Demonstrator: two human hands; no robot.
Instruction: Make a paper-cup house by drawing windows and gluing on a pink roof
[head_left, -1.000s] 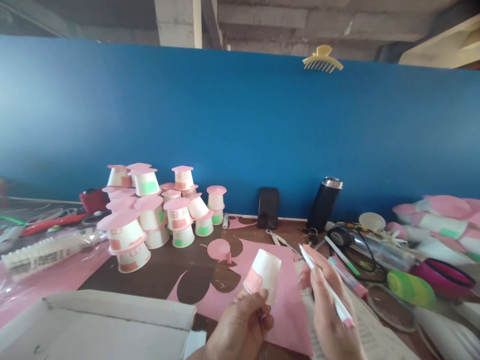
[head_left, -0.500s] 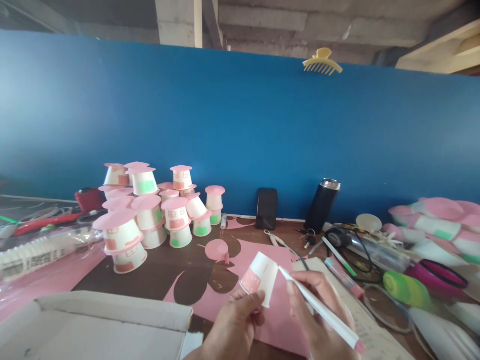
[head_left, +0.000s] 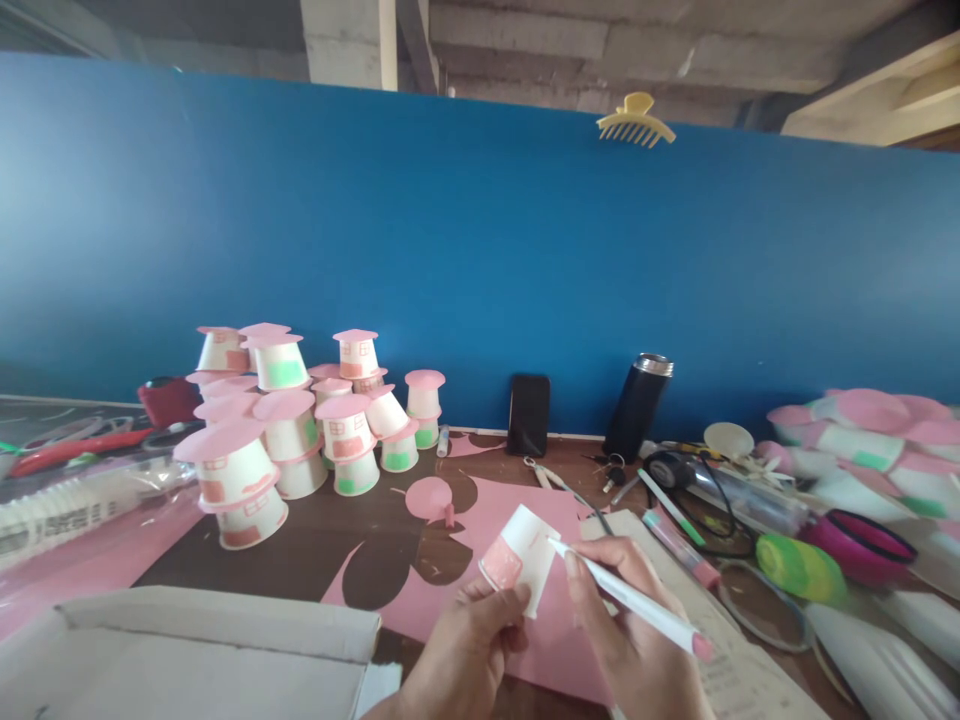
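Note:
A white paper cup (head_left: 534,535) with a pink coloured patch is tilted on its side in my left hand (head_left: 469,640), thumb along its rim end. My right hand (head_left: 630,620) grips a white marker pen (head_left: 637,598) with a pink end. The pen's tip touches, or almost touches, the cup's side, where a faint pink line shows. Beneath both hands lies a pink sheet (head_left: 555,650) with round cut-outs. A small pink pen cap (head_left: 449,515) stands beside a pink paper disc (head_left: 427,497).
Stacked cups with pink paper tops (head_left: 229,470) stand at left, behind an open white box (head_left: 202,610). A phone (head_left: 529,415) and a black flask (head_left: 637,410) stand by the blue partition (head_left: 450,240). Markers (head_left: 679,550), cables and more decorated cups (head_left: 870,440) crowd the right.
The pen tip has moved slightly left, onto or close to the cup's side, and a faint pink mark now shows there. My left hand keeps its hold. The view has shifted slightly.

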